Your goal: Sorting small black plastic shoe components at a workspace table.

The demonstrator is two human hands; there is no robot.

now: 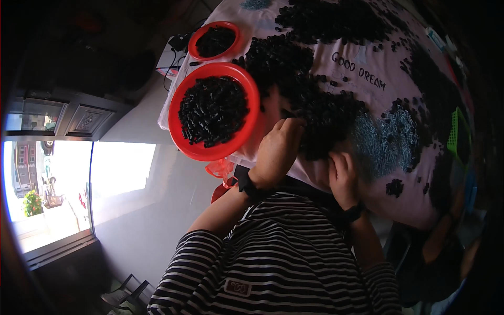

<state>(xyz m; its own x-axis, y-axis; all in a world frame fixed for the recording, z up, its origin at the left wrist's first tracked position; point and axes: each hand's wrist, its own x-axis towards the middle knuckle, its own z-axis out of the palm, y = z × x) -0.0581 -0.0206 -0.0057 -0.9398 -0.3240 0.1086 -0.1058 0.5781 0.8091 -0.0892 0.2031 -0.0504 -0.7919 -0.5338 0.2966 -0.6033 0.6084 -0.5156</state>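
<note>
My left hand (278,151) is at the near edge of a heap of small black cylindrical pieces (320,115). Its fingers are bent and drawn together; whatever they hold is hidden against the dark heap. To its right, my right hand (344,178) rests by the same heap, fingers curled, their tips partly lost among the black pieces. Beside my left hand stands a large red basin (181,137) filled with longer black pieces (212,111). Right of my right hand lies a pile of thin bluish metal pieces (386,139), too fine to identify.
A smaller red basin (237,37) of black pieces stands farther back. The pink cloth (362,52) bears more black heaps (336,21). A green plastic basket (454,134) sits at the right edge. Another person's arm (441,236) shows at lower right. A chair (126,291) stands lower left.
</note>
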